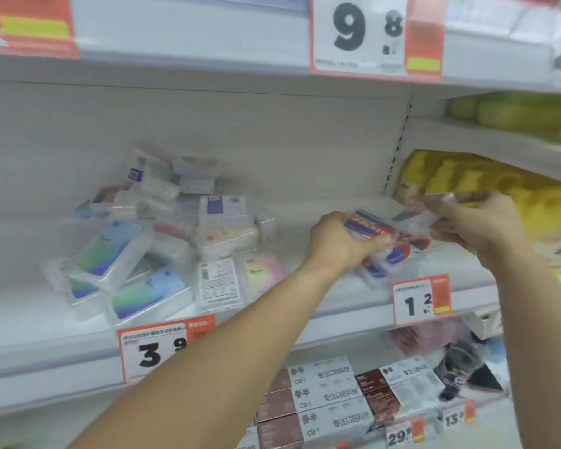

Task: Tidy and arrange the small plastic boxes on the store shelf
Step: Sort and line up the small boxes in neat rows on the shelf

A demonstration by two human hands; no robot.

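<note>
**Listener:** What surrounds you?

**Operator:** I face a white metal store shelving unit (pixel 208 131) with a plain pale back panel, evenly lit. A slotted white metal upright post (pixel 399 147) divides it from the next bay on my right.

**Listener:** And the shelf edges?

**Operator:** The white upper shelf lip (pixel 182 43) carries a large red-and-white paper price tag reading 9.8 (pixel 374 35). The middle shelf edge (pixel 62 348) holds a tag reading 3.9 (pixel 162 346) and, further right, one starting 1.2 (pixel 421 301).

**Listener:** Anything beyond the post?

**Operator:** I see blurred bright yellow packaged goods (pixel 499 186) filling the right bay. Below, rows of brown-and-white cardboard cartons (pixel 321 400) sit on the lower shelf.
</note>
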